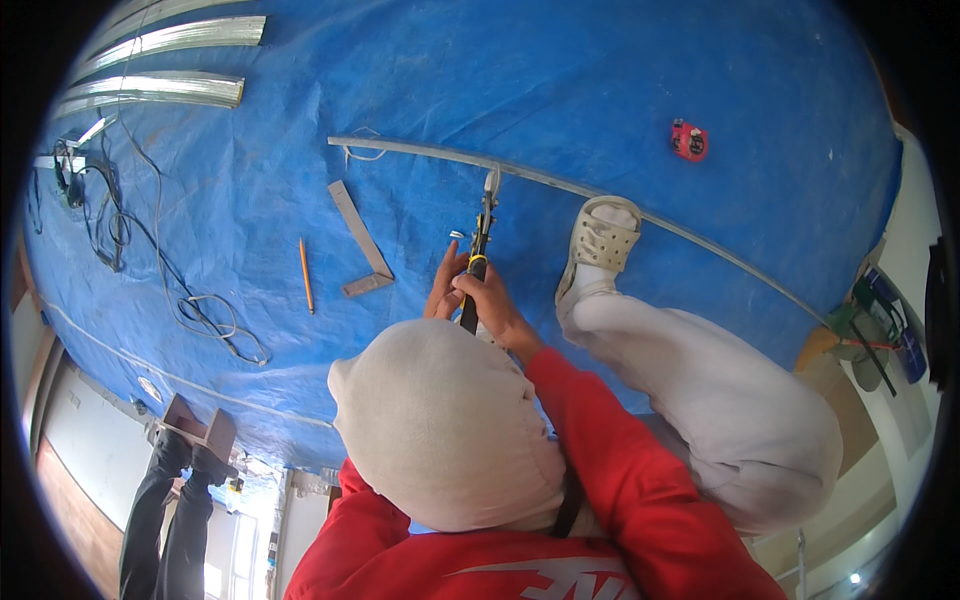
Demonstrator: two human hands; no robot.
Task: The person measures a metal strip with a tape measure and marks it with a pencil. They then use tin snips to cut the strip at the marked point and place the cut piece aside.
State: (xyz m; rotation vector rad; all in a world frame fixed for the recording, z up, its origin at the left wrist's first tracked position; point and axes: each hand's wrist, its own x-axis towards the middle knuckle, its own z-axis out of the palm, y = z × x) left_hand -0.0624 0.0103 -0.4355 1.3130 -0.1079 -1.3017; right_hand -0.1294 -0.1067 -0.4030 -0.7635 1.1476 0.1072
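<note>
My right hand [492,305] is closed on long metal snips [485,225] with dark and yellow handles, pointing up toward a thin metal strip [420,149] on the blue tarp [550,80]. My left hand [441,285] lies just left of the handles, index finger stretched out beside a small light scrap [456,235]; its palm and wrist are hidden behind my pale-trousered knee [440,420]. A steel square [355,225] and an orange pencil [306,275] lie to the left. My shoe [600,240] rests just below the strip, right of the snips.
A red tape measure [688,141] lies upper right. Several metal profiles [170,40] and tangled cables [190,300] are on the left. Another person's dark legs [180,510] stand lower left by a brown channel-shaped piece [218,432]. Green and blue items [895,320] sit at the right edge.
</note>
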